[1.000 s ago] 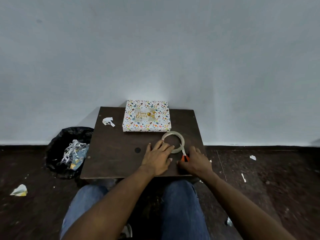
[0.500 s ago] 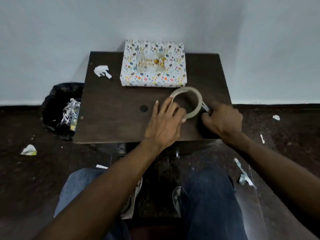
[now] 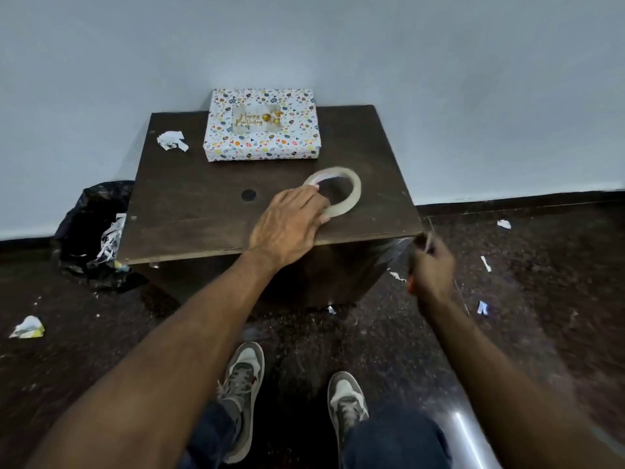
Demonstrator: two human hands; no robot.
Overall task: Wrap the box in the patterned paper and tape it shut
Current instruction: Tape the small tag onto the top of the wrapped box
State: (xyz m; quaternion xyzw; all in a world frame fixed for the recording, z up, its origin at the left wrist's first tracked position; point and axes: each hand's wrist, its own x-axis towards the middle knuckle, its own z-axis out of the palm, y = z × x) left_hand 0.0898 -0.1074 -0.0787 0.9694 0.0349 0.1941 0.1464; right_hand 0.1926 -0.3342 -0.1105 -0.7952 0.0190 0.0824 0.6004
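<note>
wall (image 3: 439, 79): plain pale | floor (image 3: 541, 299): dark speckled, paper scraps | table (image 3: 189, 211): dark wood

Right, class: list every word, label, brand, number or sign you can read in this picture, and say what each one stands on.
"Happy Birthday": gold script on the pale panel in the middle of the top of the wrapped box, beside small gold ornaments.
Tape roll: no print to be seen.
Paper scrap on the table: any marks are too small to read.
Shoes: no brand can be read.
Nothing else legible.
</note>
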